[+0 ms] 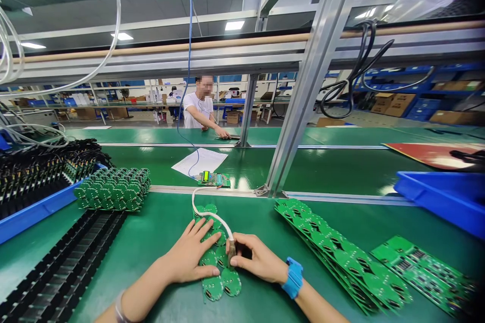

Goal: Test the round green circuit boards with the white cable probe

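Note:
A green circuit board panel (212,287) made of joined round boards lies on the bench in front of me. My left hand (189,255) rests flat on its left side, fingers spread. Between the thumb and fingers of my right hand (259,257) is a brownish probe (232,251), its lower end at the panel; whether it touches is hidden. A white cable (222,219) curves from the probe back towards a small test board (214,178) with a lit yellow-green display. Under that board's left side lies a white paper sheet (199,161).
Left are a stack of round boards (111,189), a black slotted rack (64,262) and a blue bin (41,212). Right are stacked board panels (341,252), another board (424,272) and a blue tray (443,202). A metal post (299,91) rises ahead; a person (199,106) works beyond.

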